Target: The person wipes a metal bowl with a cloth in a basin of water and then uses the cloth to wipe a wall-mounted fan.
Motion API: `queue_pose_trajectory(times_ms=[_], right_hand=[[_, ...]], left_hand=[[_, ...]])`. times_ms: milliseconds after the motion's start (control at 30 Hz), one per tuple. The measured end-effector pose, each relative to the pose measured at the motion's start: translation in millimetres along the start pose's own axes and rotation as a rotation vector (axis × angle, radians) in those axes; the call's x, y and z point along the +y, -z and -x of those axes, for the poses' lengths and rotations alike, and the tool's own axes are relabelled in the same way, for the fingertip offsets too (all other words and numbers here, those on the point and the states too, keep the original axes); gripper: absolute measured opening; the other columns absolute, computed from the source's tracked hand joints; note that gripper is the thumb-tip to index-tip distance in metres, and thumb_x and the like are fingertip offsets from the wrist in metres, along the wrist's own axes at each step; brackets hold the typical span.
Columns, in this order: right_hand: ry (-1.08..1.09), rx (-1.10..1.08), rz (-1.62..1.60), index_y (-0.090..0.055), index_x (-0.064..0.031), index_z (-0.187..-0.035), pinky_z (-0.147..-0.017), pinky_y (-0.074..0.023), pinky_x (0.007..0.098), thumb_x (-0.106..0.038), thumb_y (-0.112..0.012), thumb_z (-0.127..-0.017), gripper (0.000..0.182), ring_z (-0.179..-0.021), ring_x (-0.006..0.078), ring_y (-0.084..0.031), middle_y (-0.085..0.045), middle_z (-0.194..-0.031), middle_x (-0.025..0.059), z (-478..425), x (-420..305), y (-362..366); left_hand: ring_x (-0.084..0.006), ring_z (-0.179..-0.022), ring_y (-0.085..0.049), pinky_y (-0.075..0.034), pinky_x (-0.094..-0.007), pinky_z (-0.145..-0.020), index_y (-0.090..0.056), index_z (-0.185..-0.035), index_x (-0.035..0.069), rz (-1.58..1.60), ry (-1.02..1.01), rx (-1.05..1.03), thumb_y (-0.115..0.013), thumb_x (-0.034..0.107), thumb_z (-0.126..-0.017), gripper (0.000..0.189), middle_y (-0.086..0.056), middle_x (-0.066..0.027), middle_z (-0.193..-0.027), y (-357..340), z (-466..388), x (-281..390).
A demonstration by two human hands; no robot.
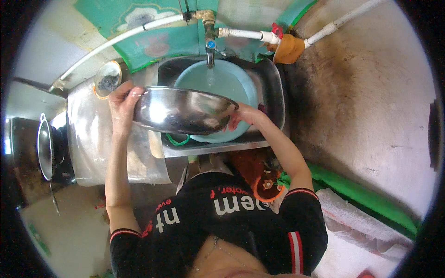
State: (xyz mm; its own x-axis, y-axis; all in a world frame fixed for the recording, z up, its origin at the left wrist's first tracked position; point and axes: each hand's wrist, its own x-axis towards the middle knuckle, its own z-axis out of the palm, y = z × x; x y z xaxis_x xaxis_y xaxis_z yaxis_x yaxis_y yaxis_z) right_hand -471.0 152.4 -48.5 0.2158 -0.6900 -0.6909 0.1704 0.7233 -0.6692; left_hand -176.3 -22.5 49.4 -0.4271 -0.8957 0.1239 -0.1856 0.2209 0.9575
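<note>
A shiny stainless steel basin, tilted on its side, hangs over the front part of the sink. My left hand grips its left end, with the thumb on the rim. At the right end my right hand holds the basin, fingers curled against it. Behind and below it, a light blue plastic basin containing water sits in the metal sink. The metal faucet points down over the blue basin, and water appears to run from it. The inside of the steel basin is turned away from me.
Left of the sink is a metal countertop; a dish holding a dark scouring pad stands at its back. A pan is farther left. White pipes run along the wall. An orange container is below the sink's right front.
</note>
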Motion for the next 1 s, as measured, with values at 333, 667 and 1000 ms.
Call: queue_pose_trajectory(times_ms=[333,667,1000], right_hand=[[0.939,0.718,0.462,-0.055,-0.0031,-0.057,-0.048,-0.0399,0.0359,-0.043,-0.043,-0.093,0.055,-0.049,0.0207,-0.053,-0.054,-0.051,0.0098,-1.0,-118.5,-37.7],[1.332,0.849,0.556,-0.057,-0.0042,-0.078,-0.050,-0.0416,0.0260,-0.023,-0.063,-0.083,0.020,-0.056,0.0125,-0.054,-0.056,-0.063,0.0049,115.3,-56.9,-118.9],[1.476,0.849,0.105,-0.058,-0.0022,-0.088,-0.069,-0.0453,0.0262,-0.009,-0.059,-0.086,0.007,-0.078,0.0103,-0.057,-0.061,-0.089,0.0035,119.8,-87.9,-184.7]], left_hand=[[-0.0039,-0.063,-0.042,-0.033,-0.0186,-0.057,-0.065,-0.079,0.000,0.131,-0.083,0.266,-0.064,0.025,-0.086,0.026,-0.052,0.0047,-0.067,41.6,13.5,28.4],[-0.0140,-0.081,-0.059,-0.048,-0.0270,-0.072,-0.062,-0.096,0.000,0.584,0.108,0.305,-0.061,0.040,-0.086,0.042,-0.064,-0.0076,-0.090,67.6,8.1,80.4],[-0.0095,-0.075,-0.052,-0.041,-0.0250,-0.058,-0.059,-0.104,0.007,0.921,0.113,0.143,-0.056,0.045,-0.088,0.042,-0.058,-0.0004,-0.089,-5.9,-4.1,133.1]])
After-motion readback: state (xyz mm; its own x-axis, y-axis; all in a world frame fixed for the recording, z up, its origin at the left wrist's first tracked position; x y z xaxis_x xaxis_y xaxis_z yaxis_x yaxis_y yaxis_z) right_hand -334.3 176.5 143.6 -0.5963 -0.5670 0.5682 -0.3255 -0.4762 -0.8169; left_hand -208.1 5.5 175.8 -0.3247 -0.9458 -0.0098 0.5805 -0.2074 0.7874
